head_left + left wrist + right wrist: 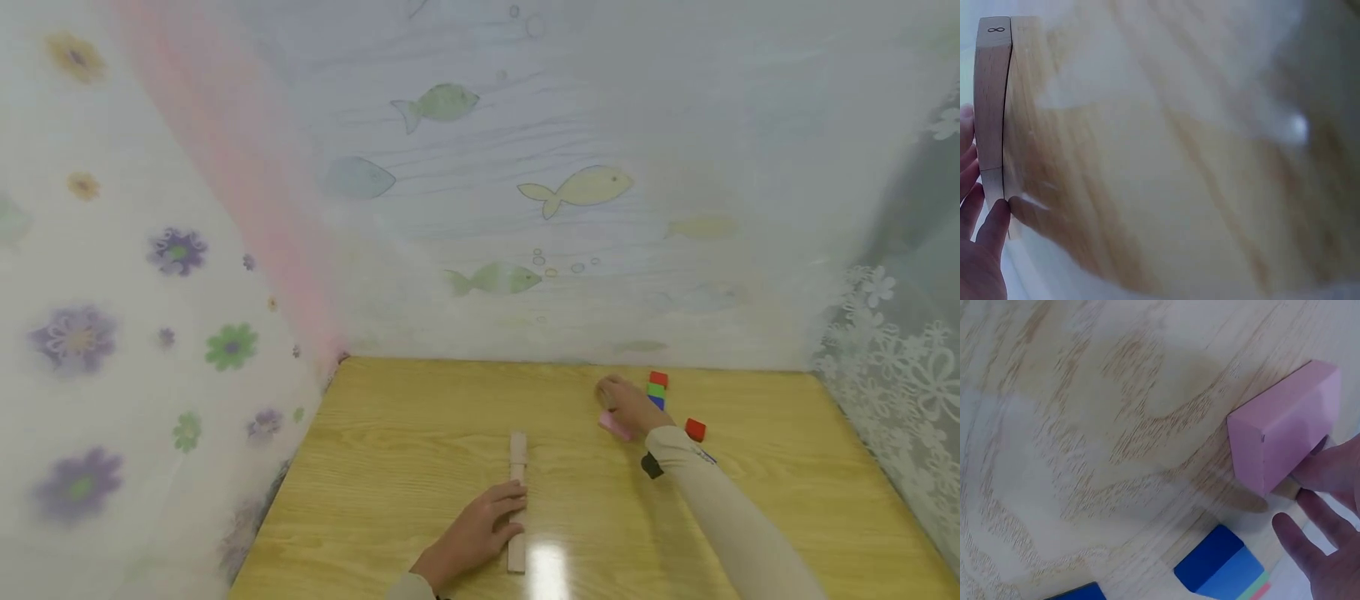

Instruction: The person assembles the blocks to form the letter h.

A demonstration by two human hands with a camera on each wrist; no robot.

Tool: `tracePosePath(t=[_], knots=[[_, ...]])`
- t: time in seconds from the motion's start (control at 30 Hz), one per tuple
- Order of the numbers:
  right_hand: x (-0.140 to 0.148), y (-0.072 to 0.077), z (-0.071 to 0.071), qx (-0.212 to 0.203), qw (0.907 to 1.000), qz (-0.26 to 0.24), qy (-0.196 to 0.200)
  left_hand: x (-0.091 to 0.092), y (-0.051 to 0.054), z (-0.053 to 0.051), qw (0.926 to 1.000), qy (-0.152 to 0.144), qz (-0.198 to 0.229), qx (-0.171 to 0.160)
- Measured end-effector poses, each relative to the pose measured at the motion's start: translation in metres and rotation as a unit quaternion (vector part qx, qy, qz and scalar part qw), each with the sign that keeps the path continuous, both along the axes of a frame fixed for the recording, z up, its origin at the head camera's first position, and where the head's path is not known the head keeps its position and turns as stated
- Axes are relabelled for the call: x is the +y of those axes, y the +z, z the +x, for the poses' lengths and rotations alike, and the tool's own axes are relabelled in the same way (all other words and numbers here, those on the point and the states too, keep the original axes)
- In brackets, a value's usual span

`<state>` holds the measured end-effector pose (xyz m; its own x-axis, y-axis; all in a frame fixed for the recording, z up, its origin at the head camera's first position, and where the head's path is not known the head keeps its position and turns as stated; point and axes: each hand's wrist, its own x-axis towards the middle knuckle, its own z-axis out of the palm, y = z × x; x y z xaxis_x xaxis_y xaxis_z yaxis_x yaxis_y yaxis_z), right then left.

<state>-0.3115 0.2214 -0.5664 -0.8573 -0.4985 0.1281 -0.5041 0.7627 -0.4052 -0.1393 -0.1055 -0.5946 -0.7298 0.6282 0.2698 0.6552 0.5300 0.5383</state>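
Observation:
My left hand (480, 529) lies across a row of pale wooden blocks (517, 554), its fingertips and thumb touching them. The row stands end to end on the table; in the left wrist view, an end block (995, 30) carries a dark looped mark. Toward the back right, my right hand (626, 404) curls beside a pink block (615, 426). Between its thumb and fingers shows a small tan wooden block (1286, 487), mostly hidden. The pink block's near end is clearly seen in the right wrist view, close to the thumb.
Behind my right hand sit a red block (658, 379), a green block (657, 390) and a blue block (656, 402) in line. Another red block (695, 430) lies right of my wrist, near a partly covered blue piece (707, 457). Patterned curtains border the wooden table (390, 467).

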Motion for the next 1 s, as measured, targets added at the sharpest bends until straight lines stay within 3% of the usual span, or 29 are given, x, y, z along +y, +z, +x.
tracePosePath(t=[0.37,0.63,0.83,1.0], knots=[[0.007,-0.003,-0.003,-0.046,0.9988,0.005,-0.018,0.001,-0.002,-0.001,0.9999,-0.001,0.009,0.007],[0.016,0.001,0.001,-0.054,0.9979,-0.02,-0.03,0.002,-0.001,-0.001,0.9999,-0.003,0.015,0.006],[0.025,-0.004,0.0,-0.047,0.9968,-0.052,-0.039,0.001,-0.001,-0.001,0.9999,-0.004,0.014,-0.008],[0.024,0.004,0.004,-0.048,0.9942,-0.072,-0.064,0.0,-0.001,0.0,0.9998,-0.006,0.017,-0.008]])
